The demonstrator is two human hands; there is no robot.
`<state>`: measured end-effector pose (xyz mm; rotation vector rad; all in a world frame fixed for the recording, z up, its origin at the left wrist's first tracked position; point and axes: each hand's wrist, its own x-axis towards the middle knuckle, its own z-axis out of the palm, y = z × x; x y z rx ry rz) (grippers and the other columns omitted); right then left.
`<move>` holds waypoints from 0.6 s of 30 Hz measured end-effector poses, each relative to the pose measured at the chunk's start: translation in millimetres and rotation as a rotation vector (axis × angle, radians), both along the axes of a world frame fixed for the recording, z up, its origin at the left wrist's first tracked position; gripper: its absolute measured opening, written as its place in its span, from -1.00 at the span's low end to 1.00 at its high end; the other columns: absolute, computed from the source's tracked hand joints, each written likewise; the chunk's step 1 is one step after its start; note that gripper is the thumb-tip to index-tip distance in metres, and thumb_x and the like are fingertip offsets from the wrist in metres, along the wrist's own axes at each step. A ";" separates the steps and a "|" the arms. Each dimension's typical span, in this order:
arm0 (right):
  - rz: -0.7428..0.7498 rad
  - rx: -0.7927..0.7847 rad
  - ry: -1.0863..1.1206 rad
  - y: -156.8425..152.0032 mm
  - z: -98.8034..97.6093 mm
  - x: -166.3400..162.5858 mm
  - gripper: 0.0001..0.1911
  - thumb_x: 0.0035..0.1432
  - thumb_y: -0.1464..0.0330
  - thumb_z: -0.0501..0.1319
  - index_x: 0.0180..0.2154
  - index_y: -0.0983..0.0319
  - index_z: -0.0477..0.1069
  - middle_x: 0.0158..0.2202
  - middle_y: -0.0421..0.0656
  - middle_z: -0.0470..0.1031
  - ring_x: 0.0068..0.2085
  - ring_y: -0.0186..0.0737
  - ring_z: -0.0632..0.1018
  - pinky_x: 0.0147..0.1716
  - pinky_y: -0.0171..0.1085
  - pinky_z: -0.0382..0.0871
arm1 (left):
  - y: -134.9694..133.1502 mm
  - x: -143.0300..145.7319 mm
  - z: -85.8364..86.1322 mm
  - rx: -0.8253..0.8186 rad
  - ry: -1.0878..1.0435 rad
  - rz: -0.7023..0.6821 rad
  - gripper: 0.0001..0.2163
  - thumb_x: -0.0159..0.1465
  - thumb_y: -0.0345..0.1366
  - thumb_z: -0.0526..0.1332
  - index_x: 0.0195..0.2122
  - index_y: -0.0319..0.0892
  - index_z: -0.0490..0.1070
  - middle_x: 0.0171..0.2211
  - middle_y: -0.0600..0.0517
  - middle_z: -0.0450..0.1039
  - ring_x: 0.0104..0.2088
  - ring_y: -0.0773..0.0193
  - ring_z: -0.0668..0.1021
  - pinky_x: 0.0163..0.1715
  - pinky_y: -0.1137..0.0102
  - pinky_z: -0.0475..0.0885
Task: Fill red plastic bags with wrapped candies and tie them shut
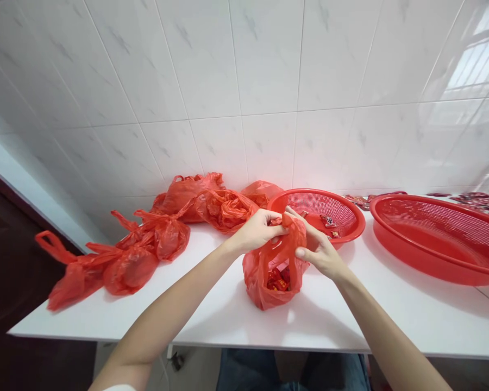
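A red plastic bag (255,277) stands on the white table in front of me, its mouth partly spread. Red wrapped pieces, probably candies (279,278), show inside it. My left hand (258,232) pinches the bag's upper edge near the handles. On the other side, my right hand (318,247) is closed on the top of the same bag, its thumb towards me and its fingers behind the plastic. Part of the right fingers is hidden by the bag.
Several tied red bags (132,266) lie along the left, with more bags (228,209) by the tiled wall. Behind my right hand is a round red basket (356,228) with a few small packets. A larger red basket (427,266) stands at right. Patterned wrappers (483,203) lie behind it.
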<state>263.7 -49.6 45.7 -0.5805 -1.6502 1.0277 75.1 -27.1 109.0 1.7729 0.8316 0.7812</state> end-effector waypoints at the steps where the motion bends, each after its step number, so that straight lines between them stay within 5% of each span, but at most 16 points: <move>1: -0.032 -0.005 0.028 -0.5 -1.8 -6.7 -0.38 0.09 0.01 0.39 0.17 0.02 0.48 0.42 -0.09 0.18 0.42 0.09 0.17 0.34 0.09 0.13 | 0.2 1.5 -2.1 -0.008 0.015 -0.005 -0.77 0.12 -0.22 0.34 -0.56 -0.21 0.36 -0.66 0.16 0.27 -0.59 0.42 0.29 -0.53 0.44 0.17; 6: -0.123 -0.162 0.255 3.3 -1.1 -25.1 -0.61 0.15 0.04 0.35 -0.06 0.09 0.59 0.15 -0.05 0.55 0.22 0.06 0.47 0.21 0.05 0.34 | 0.3 -0.8 -4.0 0.008 0.069 -0.009 -0.92 0.10 -0.33 0.34 -0.45 -0.23 0.51 -0.55 0.13 0.38 -0.49 0.37 0.42 -0.39 0.41 0.33; 9: -0.116 -0.283 0.470 8.0 3.9 -22.7 -0.64 0.07 0.03 0.39 -0.20 0.11 0.55 -0.11 -0.07 0.65 -0.04 0.00 0.61 0.02 0.00 0.47 | -0.6 -17.1 10.3 0.034 0.075 0.027 -0.74 0.03 -0.32 0.43 -0.22 -0.21 0.60 -0.30 0.02 0.57 -0.25 0.24 0.58 -0.14 0.32 0.46; 13: -0.097 -0.368 0.594 11.8 17.3 -11.5 -0.66 0.00 0.07 0.44 -0.35 0.11 0.41 -0.52 -0.30 0.46 -0.52 -0.30 0.45 -0.30 -0.20 0.49 | -7.7 -52.7 42.3 0.053 0.106 0.148 -0.72 0.12 -0.22 0.41 -0.16 -0.20 0.62 -0.25 -0.07 0.65 -0.17 0.14 0.64 -0.07 0.24 0.52; 18: -0.162 -0.319 0.580 11.1 32.9 -4.1 -0.66 0.02 0.07 0.40 -0.36 0.10 0.34 -0.62 -0.39 0.29 -0.65 -0.39 0.24 -0.46 -0.28 0.40 | -22.0 -82.7 66.5 0.269 0.197 0.312 -0.75 0.28 -0.06 0.27 -0.36 -0.10 0.62 -0.32 0.00 0.62 -0.28 0.19 0.60 -0.25 0.32 0.53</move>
